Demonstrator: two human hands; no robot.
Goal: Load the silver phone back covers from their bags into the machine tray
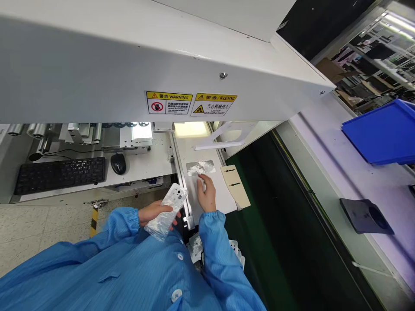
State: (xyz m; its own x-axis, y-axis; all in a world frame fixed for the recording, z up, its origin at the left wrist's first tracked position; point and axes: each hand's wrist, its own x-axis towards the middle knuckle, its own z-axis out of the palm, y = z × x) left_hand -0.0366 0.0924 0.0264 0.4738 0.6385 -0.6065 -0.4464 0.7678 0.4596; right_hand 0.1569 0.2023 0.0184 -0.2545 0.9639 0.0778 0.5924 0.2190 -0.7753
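Note:
My left hand (154, 214) is closed around a white phone back cover (169, 209) with dark camera holes at its upper end. Loose, shiny clear film covers its lower part. My right hand (206, 194) is over the white feed surface (223, 196), thumb and forefinger curved with a gap between them. Just beyond its fingertips lies a flat silvery piece (201, 167) with a speckled sheen. Whether the fingertips touch this piece is unclear. Below my right forearm, several similar covers (196, 247) lie in a heap, partly hidden by the sleeve.
A white machine hood (113, 82) with warning labels overhangs the work area. To the left are a black keyboard (60, 175) and mouse (118, 163). A beige plate (235, 185) flanks the feed surface. At right are a dark green belt (279, 242) and a blue tray (382, 134).

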